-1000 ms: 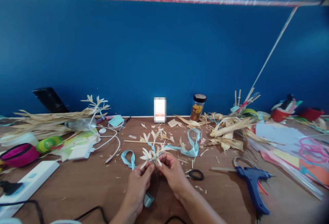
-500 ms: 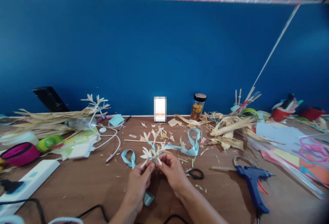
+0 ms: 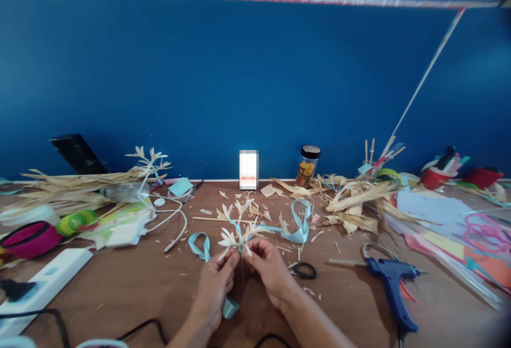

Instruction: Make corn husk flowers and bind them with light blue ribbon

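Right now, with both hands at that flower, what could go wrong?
1. The flower might bend or tear: its petals look thin, and the left hand and right hand pinch close beneath them.
2. The ribbon lies in loose loops to both sides, so a wrist could perhaps snag it.
3. The glue gun lies to the right of the right forearm; a wide swing could knock it. Whether it's hot can't be seen.

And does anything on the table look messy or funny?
Yes: pale scraps lie strewn over the table, around the flower the left hand and right hand hold, like litter. A black thing at the left tilts by the wall, not standing straight.
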Demonstrator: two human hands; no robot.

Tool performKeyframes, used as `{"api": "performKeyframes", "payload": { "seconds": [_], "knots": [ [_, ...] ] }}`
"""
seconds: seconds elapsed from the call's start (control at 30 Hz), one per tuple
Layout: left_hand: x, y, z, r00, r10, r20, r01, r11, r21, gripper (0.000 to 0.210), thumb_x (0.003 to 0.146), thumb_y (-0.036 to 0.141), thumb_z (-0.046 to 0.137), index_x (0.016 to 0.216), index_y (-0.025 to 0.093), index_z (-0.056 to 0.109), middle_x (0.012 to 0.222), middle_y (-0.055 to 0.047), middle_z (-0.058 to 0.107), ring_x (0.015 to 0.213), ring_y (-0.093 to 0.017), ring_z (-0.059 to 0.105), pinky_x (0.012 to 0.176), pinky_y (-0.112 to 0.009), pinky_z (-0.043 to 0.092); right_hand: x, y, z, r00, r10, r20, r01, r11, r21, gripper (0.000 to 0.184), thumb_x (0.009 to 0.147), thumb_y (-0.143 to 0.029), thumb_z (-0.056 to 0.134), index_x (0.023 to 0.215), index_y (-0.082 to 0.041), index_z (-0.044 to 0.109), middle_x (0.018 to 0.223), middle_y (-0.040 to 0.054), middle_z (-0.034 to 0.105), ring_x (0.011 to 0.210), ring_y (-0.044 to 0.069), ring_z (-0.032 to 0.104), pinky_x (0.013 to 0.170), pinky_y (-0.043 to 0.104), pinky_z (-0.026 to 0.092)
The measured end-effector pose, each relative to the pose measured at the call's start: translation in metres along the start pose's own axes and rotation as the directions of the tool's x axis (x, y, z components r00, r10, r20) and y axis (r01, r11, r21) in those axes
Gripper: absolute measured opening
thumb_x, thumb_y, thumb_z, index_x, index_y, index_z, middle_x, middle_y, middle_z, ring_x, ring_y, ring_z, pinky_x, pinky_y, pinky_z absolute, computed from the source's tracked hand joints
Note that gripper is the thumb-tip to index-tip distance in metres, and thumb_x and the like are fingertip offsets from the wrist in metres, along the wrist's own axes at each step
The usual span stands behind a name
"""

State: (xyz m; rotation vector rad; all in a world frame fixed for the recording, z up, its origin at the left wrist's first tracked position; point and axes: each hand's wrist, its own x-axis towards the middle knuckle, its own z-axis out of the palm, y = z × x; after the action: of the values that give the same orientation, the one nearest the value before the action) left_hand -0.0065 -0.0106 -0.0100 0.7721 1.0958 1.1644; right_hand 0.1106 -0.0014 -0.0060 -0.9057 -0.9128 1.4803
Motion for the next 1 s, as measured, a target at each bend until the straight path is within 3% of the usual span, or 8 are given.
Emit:
{"api": "performKeyframes", "payload": {
  "seconds": [1.0],
  "knots": [
    [-0.004, 0.0014, 0.0021, 0.999, -0.037, 0.001, 0.037, 0.997, -0.062, 0.028, 0.064, 0.034, 0.067, 0.083, 0.013, 0.062, 0.045, 0.011, 0.03, 0.035, 0.0, 0.017, 0.034, -0.014, 0.012, 0.0001, 0.0001, -0.0019, 0.997, 0.069, 0.021, -0.07, 0.997, 0.033, 0.019, 0.065, -0.028, 0.07, 0.071, -0.016, 0.056, 0.063, -0.004, 0.052, 0.054, 0.006, 0.038, 0.046, 0.016, 0.03]
  ]
}}
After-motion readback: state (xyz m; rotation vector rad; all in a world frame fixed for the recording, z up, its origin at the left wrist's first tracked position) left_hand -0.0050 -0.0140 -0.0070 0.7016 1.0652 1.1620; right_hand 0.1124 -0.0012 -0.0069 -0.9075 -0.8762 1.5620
